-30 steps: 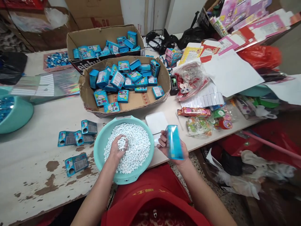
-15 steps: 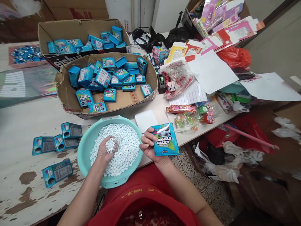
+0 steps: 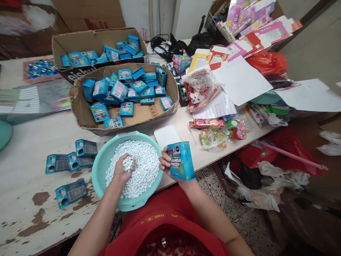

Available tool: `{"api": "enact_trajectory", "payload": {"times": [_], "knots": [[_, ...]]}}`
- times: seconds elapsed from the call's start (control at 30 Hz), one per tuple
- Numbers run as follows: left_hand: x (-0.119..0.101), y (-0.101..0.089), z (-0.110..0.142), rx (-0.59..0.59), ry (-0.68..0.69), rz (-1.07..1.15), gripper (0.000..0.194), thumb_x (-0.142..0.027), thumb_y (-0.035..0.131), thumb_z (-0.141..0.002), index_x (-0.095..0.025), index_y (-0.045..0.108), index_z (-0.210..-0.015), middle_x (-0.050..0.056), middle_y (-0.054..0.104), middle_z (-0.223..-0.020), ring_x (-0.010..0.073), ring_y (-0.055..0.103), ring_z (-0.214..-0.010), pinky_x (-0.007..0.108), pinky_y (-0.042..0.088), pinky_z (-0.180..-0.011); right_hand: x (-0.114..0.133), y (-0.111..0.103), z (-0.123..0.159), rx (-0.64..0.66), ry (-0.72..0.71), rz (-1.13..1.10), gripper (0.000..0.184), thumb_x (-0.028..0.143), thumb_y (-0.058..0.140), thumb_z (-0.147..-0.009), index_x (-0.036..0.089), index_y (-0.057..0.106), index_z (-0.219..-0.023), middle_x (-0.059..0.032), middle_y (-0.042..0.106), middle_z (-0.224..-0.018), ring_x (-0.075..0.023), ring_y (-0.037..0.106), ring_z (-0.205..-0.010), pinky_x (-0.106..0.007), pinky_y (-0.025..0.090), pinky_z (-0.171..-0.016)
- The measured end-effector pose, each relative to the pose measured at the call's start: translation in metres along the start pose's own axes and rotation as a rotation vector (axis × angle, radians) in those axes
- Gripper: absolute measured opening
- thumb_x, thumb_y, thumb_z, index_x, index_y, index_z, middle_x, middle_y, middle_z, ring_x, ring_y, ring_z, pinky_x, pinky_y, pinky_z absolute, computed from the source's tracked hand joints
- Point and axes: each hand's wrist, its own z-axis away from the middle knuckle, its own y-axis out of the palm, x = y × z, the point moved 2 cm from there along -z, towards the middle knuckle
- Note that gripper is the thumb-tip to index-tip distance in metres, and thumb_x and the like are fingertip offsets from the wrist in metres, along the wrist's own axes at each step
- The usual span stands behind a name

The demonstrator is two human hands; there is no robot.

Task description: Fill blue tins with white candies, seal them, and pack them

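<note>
My left hand [image 3: 123, 170] is cupped, palm up, around a handful of small white candies. It rests over the heap of the same candies [image 3: 145, 160] in a turquoise basin [image 3: 99, 177] at the table's front edge. To the right of the basin, my right hand [image 3: 166, 164] grips a blue candy box [image 3: 181, 160], fingers behind and along its left side. The lettered front, reading "Caramelo Macizo", faces me at a slant. Left of the basin lie several blue boxes [image 3: 71, 193], each with a dark round hole in the end turned to me.
Behind the basin stands a cardboard box [image 3: 149, 119] full of blue candy boxes, with a second carton [image 3: 71, 41] behind it. A white flat object [image 3: 167, 137] lies beside the basin. Wrapped sweets [image 3: 213, 138] and paper sheets [image 3: 242, 81] cover the table's right side.
The blue box in my right hand has turned, from its plain narrow side to its printed front, then slightly aslant. My left hand keeps its handful over the basin. The camera view has shifted.
</note>
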Motion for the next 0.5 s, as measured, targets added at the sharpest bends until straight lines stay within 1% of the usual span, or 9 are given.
{"api": "enact_trajectory", "payload": {"times": [0.07,0.1,0.17,0.2,0.27,0.33,0.4,0.5], "knots": [[-0.002,0.003,0.005,-0.032,-0.005,0.032,0.006,-0.022,0.05,-0.075,-0.017,0.047,-0.072,0.004,0.055,-0.059,0.0108,0.049,-0.041,0.016,0.032,-0.033,0.001,-0.008,0.0,-0.075,-0.084,0.239,0.039,0.061,0.056,-0.073,0.025,0.057,-0.087,0.0042,0.044,-0.064,-0.0126,0.042,-0.055,-0.031,0.043,-0.061],[-0.004,0.005,0.009,-0.033,0.003,0.056,0.007,-0.021,0.05,-0.074,-0.017,0.046,-0.071,0.003,0.055,-0.058,0.0104,0.049,-0.04,0.016,0.033,-0.033,0.001,-0.011,0.001,-0.117,-0.126,0.386,0.042,0.06,0.062,-0.069,0.025,0.057,-0.089,0.0031,0.05,-0.068,-0.0142,0.048,-0.061,-0.032,0.045,-0.065],[-0.01,0.013,0.023,0.004,0.056,0.098,0.007,-0.021,0.051,-0.072,-0.017,0.046,-0.07,0.001,0.053,-0.056,0.0096,0.047,-0.039,0.016,0.033,-0.034,-0.003,-0.012,0.003,-0.177,-0.213,0.707,0.042,0.048,0.075,-0.061,0.024,0.058,-0.091,0.0012,0.057,-0.078,-0.0169,0.054,-0.073,-0.032,0.045,-0.071],[-0.015,0.018,0.032,0.04,0.103,0.11,0.008,-0.022,0.052,-0.072,-0.017,0.046,-0.07,0.001,0.053,-0.056,0.0093,0.047,-0.039,0.016,0.032,-0.034,-0.006,-0.01,0.004,-0.185,-0.26,0.858,0.041,0.041,0.078,-0.06,0.024,0.059,-0.092,0.0005,0.059,-0.082,-0.0178,0.055,-0.077,-0.031,0.045,-0.073],[-0.025,0.031,0.053,0.119,0.221,0.115,0.009,-0.024,0.053,-0.071,-0.017,0.047,-0.07,0.0,0.053,-0.056,0.0091,0.047,-0.04,0.016,0.031,-0.034,-0.014,-0.004,0.004,-0.181,-0.374,1.077,0.036,0.032,0.078,-0.062,0.024,0.06,-0.092,-0.0009,0.06,-0.088,-0.0189,0.056,-0.084,-0.032,0.044,-0.077],[-0.032,0.045,0.072,0.167,0.349,0.099,0.012,-0.026,0.056,-0.07,-0.017,0.048,-0.07,0.0,0.055,-0.058,0.0086,0.048,-0.041,0.017,0.031,-0.035,-0.025,0.005,0.004,-0.17,-0.474,1.177,0.03,0.028,0.076,-0.066,0.024,0.062,-0.092,-0.0022,0.06,-0.092,-0.0197,0.056,-0.089,-0.033,0.044,-0.08],[-0.034,0.055,0.084,0.171,0.484,0.068,0.016,-0.028,0.059,-0.068,-0.017,0.048,-0.07,0.001,0.057,-0.062,0.0083,0.05,-0.045,0.017,0.034,-0.038,-0.035,0.013,0.002,-0.167,-0.514,1.227,0.028,0.027,0.075,-0.068,0.024,0.062,-0.092,-0.0029,0.06,-0.093,-0.0204,0.056,-0.091,-0.034,0.044,-0.081],[-0.03,0.062,0.084,0.119,0.645,0.013,0.021,-0.029,0.064,-0.067,-0.018,0.047,-0.073,0.0,0.06,-0.068,0.0096,0.056,-0.052,0.019,0.041,-0.045,-0.044,0.022,-0.002,-0.179,-0.537,1.316,0.027,0.026,0.076,-0.068,0.024,0.062,-0.092,-0.0035,0.061,-0.092,-0.022,0.055,-0.092,-0.036,0.043,-0.082]]}}
